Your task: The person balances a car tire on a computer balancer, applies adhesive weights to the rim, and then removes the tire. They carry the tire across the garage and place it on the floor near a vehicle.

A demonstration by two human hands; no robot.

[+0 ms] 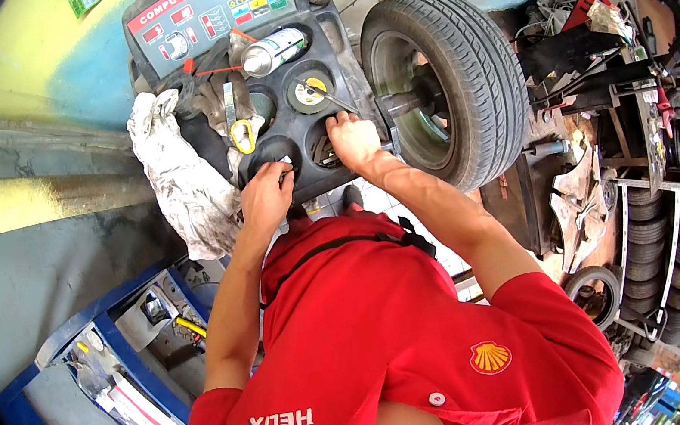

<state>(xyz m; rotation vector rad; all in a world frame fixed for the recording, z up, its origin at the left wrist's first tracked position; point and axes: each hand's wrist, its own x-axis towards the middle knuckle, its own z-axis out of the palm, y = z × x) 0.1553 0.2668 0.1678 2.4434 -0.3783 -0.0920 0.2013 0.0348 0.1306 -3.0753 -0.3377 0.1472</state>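
The balancing machine (337, 39) has a black tray with round cups beneath a control panel (208, 18). My left hand (268, 192) is closed at the lower-left cup, on a small dark and white object too small to name. My right hand (352, 141) has curled fingers at the lower-right cup, beside a long thin metal tool (333, 100); what they hold is unclear. Above them lie a yellow-centred disc (306, 93), a spray can (274, 50) and a yellow-handled tool (242, 137). A stained white cloth (178, 174) hangs over the tray's left side.
A tire on a rim (479, 88) is mounted right of the tray. Stacked tires (650, 256) stand in a white rack at right, near cluttered metal equipment (570, 180). A blue-framed cabinet (96, 334) stands lower left, along a painted wall (26, 204).
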